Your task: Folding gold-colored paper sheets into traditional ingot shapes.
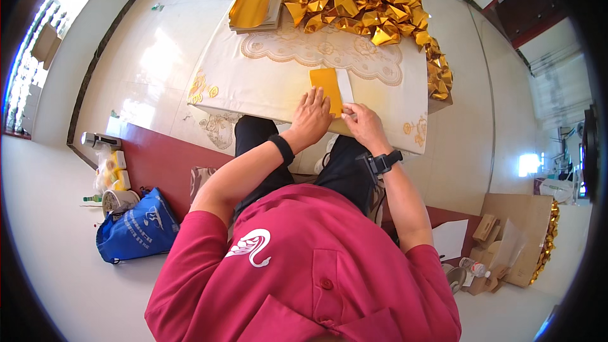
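A sheet of gold paper (pixel 327 80) lies partly folded near the table's front edge, with a white strip (pixel 345 86) showing along its right side. My left hand (pixel 311 115) rests flat on the gold side, fingers slightly spread. At the sheet's lower right corner, the bent thumb and fingers of my right hand (pixel 363 123) pinch the paper edge. Farther back on the left sits a stack of gold foil sheets (pixel 251 4), the top one curling. A large heap of folded gold foil pieces (pixel 351 2) covers the back right of the table.
A cream embroidered tablecloth (pixel 266 83) covers the table. More foil pieces fill a cardboard box (pixel 441 102) at its right side. On the left, a blue drawstring bag (pixel 140 228) lies by a paper tub (pixel 118 201). Behind right are cardboard pieces (pixel 515 228) and a plastic bottle (pixel 474 267).
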Motion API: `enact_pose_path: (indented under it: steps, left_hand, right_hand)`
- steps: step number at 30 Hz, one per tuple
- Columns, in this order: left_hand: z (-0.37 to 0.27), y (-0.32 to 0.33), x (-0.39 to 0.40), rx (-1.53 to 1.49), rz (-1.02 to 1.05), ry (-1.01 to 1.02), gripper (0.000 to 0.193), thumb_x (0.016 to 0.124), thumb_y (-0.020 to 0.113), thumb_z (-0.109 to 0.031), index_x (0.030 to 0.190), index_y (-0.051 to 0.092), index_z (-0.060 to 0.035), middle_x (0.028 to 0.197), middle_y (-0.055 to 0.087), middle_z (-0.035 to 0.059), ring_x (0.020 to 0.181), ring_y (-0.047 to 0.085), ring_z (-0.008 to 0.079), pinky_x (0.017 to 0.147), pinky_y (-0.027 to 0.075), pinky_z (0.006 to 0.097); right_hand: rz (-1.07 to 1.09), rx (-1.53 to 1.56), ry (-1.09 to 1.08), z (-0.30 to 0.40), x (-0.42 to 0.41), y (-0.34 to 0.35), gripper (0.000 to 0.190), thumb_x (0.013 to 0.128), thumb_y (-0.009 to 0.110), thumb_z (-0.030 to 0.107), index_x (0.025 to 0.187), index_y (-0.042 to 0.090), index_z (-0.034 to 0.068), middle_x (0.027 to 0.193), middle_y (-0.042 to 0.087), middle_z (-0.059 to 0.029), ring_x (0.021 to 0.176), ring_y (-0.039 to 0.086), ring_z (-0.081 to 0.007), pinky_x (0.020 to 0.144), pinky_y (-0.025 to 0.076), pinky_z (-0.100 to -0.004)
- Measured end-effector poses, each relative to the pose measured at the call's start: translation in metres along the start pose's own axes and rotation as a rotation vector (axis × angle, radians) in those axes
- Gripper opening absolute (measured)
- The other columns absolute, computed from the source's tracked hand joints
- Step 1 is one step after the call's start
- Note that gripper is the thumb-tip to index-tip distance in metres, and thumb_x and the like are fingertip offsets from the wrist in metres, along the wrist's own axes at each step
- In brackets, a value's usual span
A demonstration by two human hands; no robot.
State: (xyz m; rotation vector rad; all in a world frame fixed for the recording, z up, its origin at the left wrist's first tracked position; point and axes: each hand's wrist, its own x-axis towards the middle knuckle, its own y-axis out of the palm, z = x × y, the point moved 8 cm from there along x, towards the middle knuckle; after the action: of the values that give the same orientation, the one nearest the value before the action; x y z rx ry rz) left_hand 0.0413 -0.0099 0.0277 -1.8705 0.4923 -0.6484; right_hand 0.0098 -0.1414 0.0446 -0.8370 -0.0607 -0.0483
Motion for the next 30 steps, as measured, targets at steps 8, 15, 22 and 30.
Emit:
enact_pose_path:
  steps: [8, 15, 22, 30]
  left_hand:
    - [-0.003, 0.014, 0.008, -0.089, -0.017, 0.052, 0.042, 0.093, 0.05, -0.023, 0.128, 0.055, 0.001, 0.142, 0.045, 0.0238, 0.138, 0.036, 0.0373, 0.113, 0.03, 0.048]
    - [-0.026, 0.022, 0.01, -0.075, 0.081, 0.368, 0.04, 0.088, 0.052, -0.009, 0.128, 0.057, -0.0037, 0.143, 0.048, 0.0146, 0.138, 0.039, 0.0298, 0.114, 0.031, 0.0431]
    - [-0.033, 0.023, 0.01, -0.103, 0.032, 0.341, 0.04, 0.087, 0.053, -0.009, 0.126, 0.057, -0.0006, 0.138, 0.052, 0.0169, 0.135, 0.043, 0.0306, 0.112, 0.034, 0.0416]
    - [-0.022, 0.024, 0.017, -0.007, -0.056, 0.237, 0.039, 0.091, 0.052, -0.015, 0.126, 0.056, 0.0015, 0.14, 0.049, 0.0186, 0.136, 0.041, 0.0327, 0.112, 0.033, 0.0449]
  right_hand:
    - [0.159, 0.234, 0.064, -0.001, 0.001, 0.0, 0.032, 0.089, 0.064, 0.02, 0.114, 0.065, 0.0, 0.083, 0.072, -0.0139, 0.073, 0.069, -0.0239, 0.071, 0.054, -0.0329]
    - [-0.16, 0.079, 0.021, -0.021, 0.01, -0.039, 0.035, 0.088, 0.065, 0.018, 0.119, 0.063, 0.002, 0.111, 0.066, -0.0163, 0.096, 0.066, -0.0271, 0.083, 0.052, -0.0356]
    - [-0.194, -0.242, -0.05, -0.051, 0.0, -0.031, 0.043, 0.084, 0.066, 0.017, 0.124, 0.058, 0.004, 0.132, 0.055, -0.0188, 0.12, 0.053, -0.035, 0.101, 0.044, -0.0421]
    - [-0.168, -0.294, -0.115, -0.03, -0.02, -0.013, 0.044, 0.082, 0.068, 0.016, 0.124, 0.059, 0.005, 0.13, 0.055, -0.0201, 0.119, 0.053, -0.0368, 0.102, 0.043, -0.0434]
